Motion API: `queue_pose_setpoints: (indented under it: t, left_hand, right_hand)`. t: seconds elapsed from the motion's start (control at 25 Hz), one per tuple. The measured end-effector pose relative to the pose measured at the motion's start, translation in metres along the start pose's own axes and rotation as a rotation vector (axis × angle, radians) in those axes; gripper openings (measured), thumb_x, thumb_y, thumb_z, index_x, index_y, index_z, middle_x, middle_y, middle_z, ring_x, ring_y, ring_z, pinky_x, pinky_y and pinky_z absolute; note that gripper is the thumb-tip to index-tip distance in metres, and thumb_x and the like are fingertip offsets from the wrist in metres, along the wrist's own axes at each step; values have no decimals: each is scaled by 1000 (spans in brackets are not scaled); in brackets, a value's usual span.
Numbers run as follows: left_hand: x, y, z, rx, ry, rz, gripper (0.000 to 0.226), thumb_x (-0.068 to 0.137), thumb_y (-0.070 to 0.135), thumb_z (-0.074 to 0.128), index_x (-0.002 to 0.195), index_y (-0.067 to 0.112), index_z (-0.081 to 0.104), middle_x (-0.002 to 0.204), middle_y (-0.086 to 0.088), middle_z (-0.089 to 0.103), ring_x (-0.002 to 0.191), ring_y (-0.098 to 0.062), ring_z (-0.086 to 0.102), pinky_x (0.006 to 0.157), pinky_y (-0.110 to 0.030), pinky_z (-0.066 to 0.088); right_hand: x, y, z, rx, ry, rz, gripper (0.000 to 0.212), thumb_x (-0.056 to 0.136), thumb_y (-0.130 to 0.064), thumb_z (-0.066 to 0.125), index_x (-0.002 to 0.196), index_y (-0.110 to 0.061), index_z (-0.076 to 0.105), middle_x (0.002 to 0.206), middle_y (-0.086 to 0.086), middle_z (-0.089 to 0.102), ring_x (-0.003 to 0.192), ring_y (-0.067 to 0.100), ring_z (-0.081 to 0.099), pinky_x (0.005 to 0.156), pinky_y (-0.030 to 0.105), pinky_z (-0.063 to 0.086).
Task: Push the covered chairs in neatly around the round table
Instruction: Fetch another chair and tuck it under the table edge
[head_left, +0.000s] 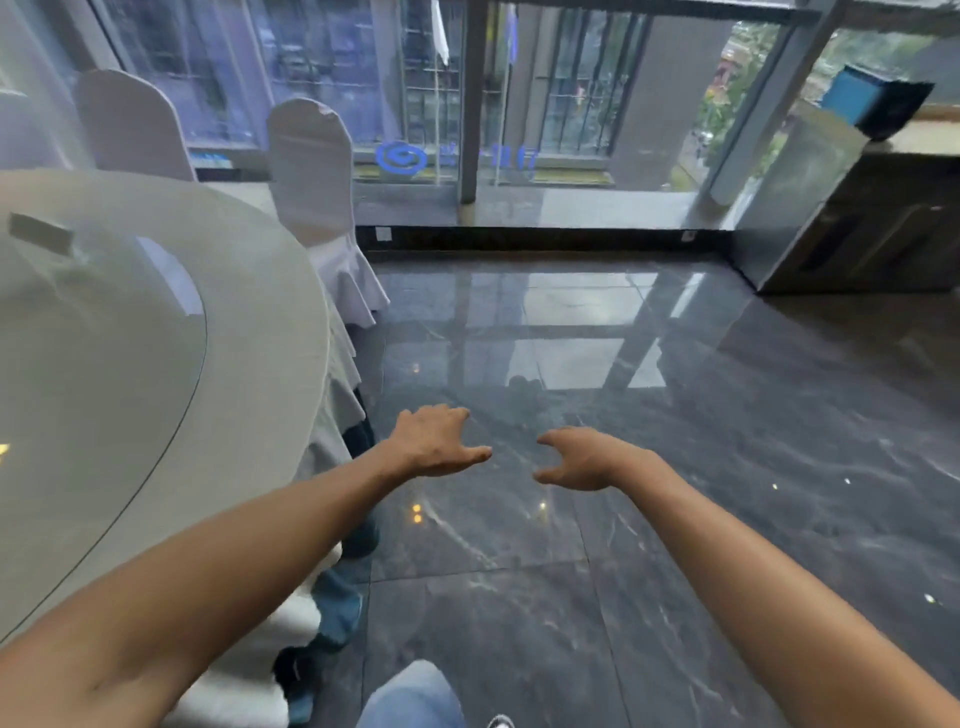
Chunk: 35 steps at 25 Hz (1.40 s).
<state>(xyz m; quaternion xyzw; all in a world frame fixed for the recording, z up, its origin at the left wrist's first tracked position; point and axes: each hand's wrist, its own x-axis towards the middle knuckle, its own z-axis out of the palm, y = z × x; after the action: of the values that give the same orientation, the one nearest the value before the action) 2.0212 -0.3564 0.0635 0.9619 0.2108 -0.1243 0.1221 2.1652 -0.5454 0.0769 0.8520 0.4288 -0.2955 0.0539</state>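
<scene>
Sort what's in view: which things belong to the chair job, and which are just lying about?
Job: round table; nearest covered chair; farther covered chair; left hand and right hand, both empty.

Lying about: blue box; wooden cabinet.

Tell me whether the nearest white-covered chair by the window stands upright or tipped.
Upright: the covered chair has its back standing vertical beside the round table, skirt hanging to the floor.

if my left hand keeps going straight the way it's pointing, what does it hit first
Probably nothing close: the left hand points over bare dark floor toward the window. The covered chair sits off to its left, though depth is unclear.
</scene>
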Motion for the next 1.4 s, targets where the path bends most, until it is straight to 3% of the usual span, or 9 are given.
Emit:
queue_pose_setpoints:
  t: [0.24, 0.56, 0.72, 0.84, 1.12, 1.4]
  left_hand:
    - [181, -41, -61, -54, 101, -127, 83, 76, 79, 44, 138, 24, 48, 138, -3, 55, 127, -26, 50, 101, -48, 41]
    - [421, -121, -135, -122, 88, -202, 85, 75, 78, 47, 142, 26, 45, 142, -7, 47, 134, -30, 37, 109, -51, 33]
    - [531, -162, -169, -130, 120, -299, 89, 79, 75, 45, 152, 28, 24, 158, -9, 25, 147, -38, 12, 116, -59, 12]
    - [620, -192, -184, -139, 119, -318, 93, 80, 75, 43, 155, 28, 12, 161, -10, 17, 149, -37, 6, 117, -60, 11]
    - [824, -260, -225, -273, 44, -519, 96, 78, 78, 43, 155, 27, 15, 161, -10, 21, 147, -35, 17, 116, -56, 20]
    - [971, -359, -295, -434, 28, -683, 91, 77, 70, 52, 151, 24, 27, 152, -5, 38, 138, -30, 36, 109, -48, 33]
  right_hand:
    - [174, 43, -124, -96, 37, -118, 74, 90, -56, 56, 150, -23, 31, 156, 3, 35, 141, 25, 35, 113, 46, 32]
    - [403, 67, -267, -77, 131, -224, 73, 92, -50, 55, 153, -25, 24, 160, 4, 26, 140, 26, 36, 111, 41, 35]
    - [519, 82, -334, -82, 206, -249, 74, 92, -52, 53, 154, -27, 20, 162, 8, 19, 144, 29, 27, 116, 44, 27]
    - [618, 97, -376, -106, 201, -258, 76, 90, -56, 52, 153, -29, 19, 162, 10, 17, 147, 31, 18, 118, 48, 23]
    - [853, 122, -497, -303, 21, -361, 79, 87, -62, 53, 152, -35, 17, 164, 5, 8, 149, 33, 5, 118, 55, 14]
    - [1045, 80, -633, -474, -123, -527, 74, 88, -61, 53, 151, -33, 26, 160, 6, 23, 145, 31, 22, 116, 52, 24]
